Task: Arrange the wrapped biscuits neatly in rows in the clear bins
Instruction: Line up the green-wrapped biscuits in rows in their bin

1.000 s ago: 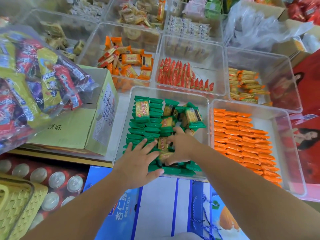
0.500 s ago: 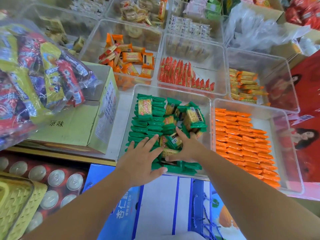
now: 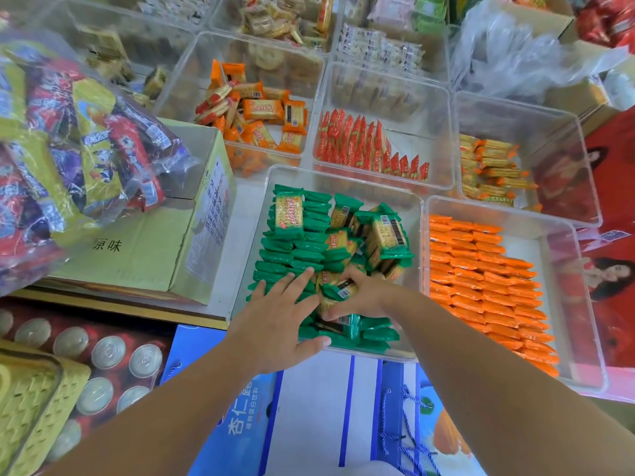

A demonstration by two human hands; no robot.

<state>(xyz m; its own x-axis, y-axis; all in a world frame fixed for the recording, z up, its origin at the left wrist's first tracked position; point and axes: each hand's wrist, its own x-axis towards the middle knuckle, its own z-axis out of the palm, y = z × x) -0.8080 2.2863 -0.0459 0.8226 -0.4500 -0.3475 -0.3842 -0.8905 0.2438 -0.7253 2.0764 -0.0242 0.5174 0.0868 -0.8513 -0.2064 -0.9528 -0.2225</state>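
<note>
Left hand (image 3: 285,317) lies flat, fingers straight, on green biscuits (image 3: 292,255) in the clear bin (image 3: 343,178). At its 2 o'clock, right hand (image 3: 369,297) pinches a green packet (image 3: 338,291).

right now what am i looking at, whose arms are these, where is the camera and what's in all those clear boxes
There is no machine here. These are a person's two bare arms, filmed by one camera worn on the head, looking forward and down. The left hand lies flat, fingers spread, on tidy rows of green-wrapped biscuits in a clear bin. The right hand curls its fingers round one green pack from the loose pile beside those rows. The neighbouring bin holds orange-wrapped biscuits in rows. Behind are red packs, and to the left a cardboard box.
</note>
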